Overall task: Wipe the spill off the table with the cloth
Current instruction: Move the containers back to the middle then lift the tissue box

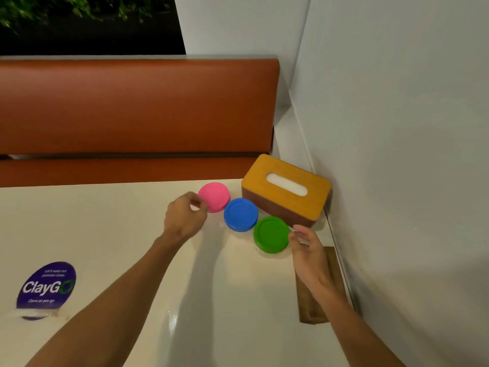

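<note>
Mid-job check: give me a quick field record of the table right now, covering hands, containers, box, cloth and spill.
left hand: fingers at the pink lid, grip unclear
right hand: open, fingers at the green lid
blue lid: between pink and green, untouched
lids' line: diagonal, pink farthest, green nearest
tissue box: in the corner by the wall, behind the lids
wooden holder: at the table's right edge, under the right forearm
sticker: purple, near left
cloth: none in view
spill: faint wet sheen near the lids, not certain
table: cream top

Pink lid, blue lid, green lid in a diagonal row beside wood-topped tissue box, purple sticker far left.
</note>
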